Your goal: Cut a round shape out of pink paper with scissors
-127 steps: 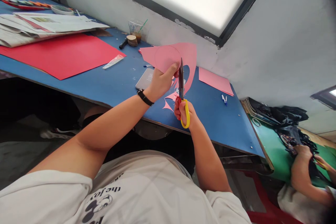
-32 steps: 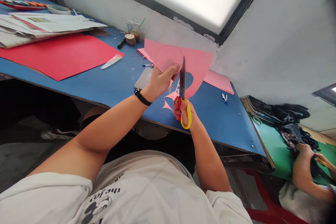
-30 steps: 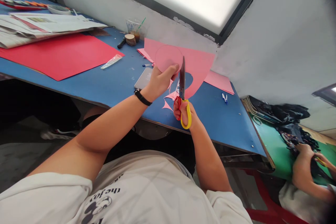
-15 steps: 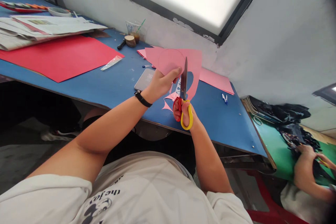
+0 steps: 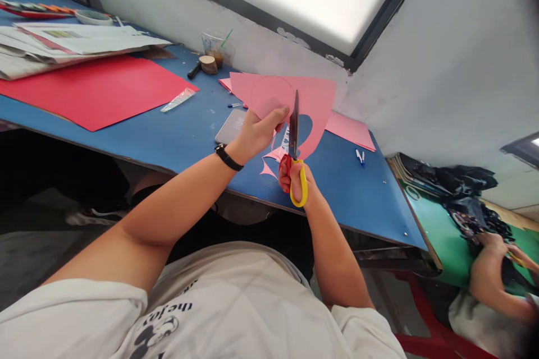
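Note:
A sheet of pink paper [image 5: 311,95] is pinched in my left hand [image 5: 263,132], thumb on top. A drawn circle shows on it beside the thumb, and a rounded gap is cut at its lower right. My right hand [image 5: 295,176] grips scissors [image 5: 293,123] with one red and one yellow handle loop. Their blades point away from me and cross the paper just right of my left thumb. Small pink paper scraps [image 5: 268,170] lie on the blue table below, near a grey flat device [image 5: 231,128] partly behind my left hand.
More pink paper [image 5: 351,130] and a small blue-and-white pen-like item [image 5: 360,157] lie to the right. Red paper [image 5: 101,95] and newspapers [image 5: 63,45] cover the left. A plastic cup [image 5: 214,50] stands by the wall. Another person's hand [image 5: 490,244] works at a green table.
The pink sheet's right part has swung outward to the right and lies flatter. Both hands and the scissors have shifted only slightly.

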A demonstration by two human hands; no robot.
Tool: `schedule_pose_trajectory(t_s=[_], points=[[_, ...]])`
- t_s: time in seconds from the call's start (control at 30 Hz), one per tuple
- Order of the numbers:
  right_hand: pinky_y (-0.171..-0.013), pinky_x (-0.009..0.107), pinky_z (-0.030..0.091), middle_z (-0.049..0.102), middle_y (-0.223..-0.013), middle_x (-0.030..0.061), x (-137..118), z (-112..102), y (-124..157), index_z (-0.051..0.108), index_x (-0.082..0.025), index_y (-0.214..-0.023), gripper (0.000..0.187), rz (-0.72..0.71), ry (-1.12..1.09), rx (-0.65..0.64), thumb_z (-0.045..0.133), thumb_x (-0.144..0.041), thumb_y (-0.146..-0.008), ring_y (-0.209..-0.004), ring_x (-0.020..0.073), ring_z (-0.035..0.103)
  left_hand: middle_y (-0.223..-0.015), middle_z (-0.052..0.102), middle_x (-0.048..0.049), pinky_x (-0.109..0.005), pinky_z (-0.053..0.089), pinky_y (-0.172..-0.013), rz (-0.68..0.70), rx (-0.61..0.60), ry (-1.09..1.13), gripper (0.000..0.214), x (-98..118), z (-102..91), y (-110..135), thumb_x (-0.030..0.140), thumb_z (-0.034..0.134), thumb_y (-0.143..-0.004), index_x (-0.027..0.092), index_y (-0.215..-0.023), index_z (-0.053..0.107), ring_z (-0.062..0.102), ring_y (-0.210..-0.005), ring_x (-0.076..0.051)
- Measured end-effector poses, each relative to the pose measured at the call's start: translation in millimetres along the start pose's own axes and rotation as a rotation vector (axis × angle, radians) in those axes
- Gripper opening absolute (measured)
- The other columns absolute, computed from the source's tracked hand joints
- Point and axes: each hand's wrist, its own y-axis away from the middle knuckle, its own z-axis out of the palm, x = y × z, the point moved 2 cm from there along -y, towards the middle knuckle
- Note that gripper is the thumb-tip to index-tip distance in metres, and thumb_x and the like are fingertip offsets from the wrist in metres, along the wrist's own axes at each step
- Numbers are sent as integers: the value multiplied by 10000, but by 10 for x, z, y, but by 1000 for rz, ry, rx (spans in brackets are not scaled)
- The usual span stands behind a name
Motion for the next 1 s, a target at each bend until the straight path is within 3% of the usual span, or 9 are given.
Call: schedule_pose_trajectory(t_s=[0.47,0.8,1.0], points=[[-507,311,232,324,-645,-111,-42,14,13,472,-297,-830,1064,6,22,8,725,-1293,-555,-554,88,245,-624,484,17,-332,418,-604,27,33,74,578,-40,8,-35,588,881,-939,251,-633,524,485,-597,-151],[-513,310,260,351,-627,-112,-84,20,43,475,-299,-844,1054,9,31,0,717,-1290,-580,-540,92,273,-607,501,19,-332,414,-603,94,34,41,531,-57,-25,-43,522,838,-972,249,-628,538,482,-579,-145],[-511,307,266,361,-626,-106,-102,22,54,487,-294,-830,1053,11,39,11,719,-1289,-577,-535,91,292,-605,505,21,-333,424,-591,106,39,54,574,-76,-34,-56,566,866,-983,250,-626,546,483,-568,-141]])
